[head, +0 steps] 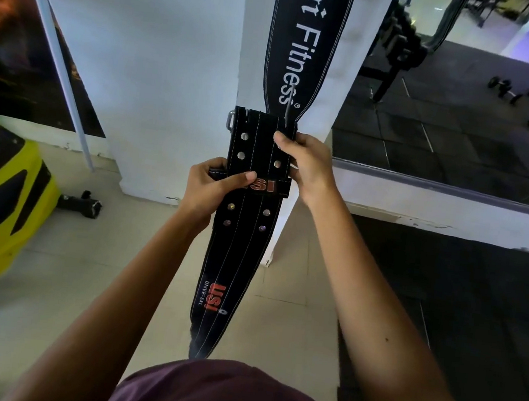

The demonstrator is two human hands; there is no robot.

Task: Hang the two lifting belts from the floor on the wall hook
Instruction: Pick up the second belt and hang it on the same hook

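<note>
Head view, person standing before a white wall pillar (180,59). A wide black leather lifting belt with white "Fitness" lettering (301,49) already hangs flat against the pillar, its long axis running from 12 o'clock down to its tapered lower end; the wall hook itself lies above the frame and cannot be seen. A second black leather lifting belt with red "USI" print and metal rivets (248,218) is held upright in front of the pillar, its long axis likewise 12 to 6 o'clock, silver buckle (231,120) uppermost at the 12 o'clock end, free tail hanging toward the tiled floor (68,260). The left hand (206,190) grips the belt at its loop from the 9 o'clock side, fingers curled shut round the edge and thumb laid across the face. The right hand (306,165) grips the 3 o'clock edge slightly higher, fingers closed behind the strap with the thumb on the front, just below the thin buckle prong (289,104), which stands up over the hanging belt's lower end. Judged step: the second belt must travel toward 12 o'clock along its own axis to reach the hook; the right hand, being the higher, is nearer the buckle end that would engage it
</note>
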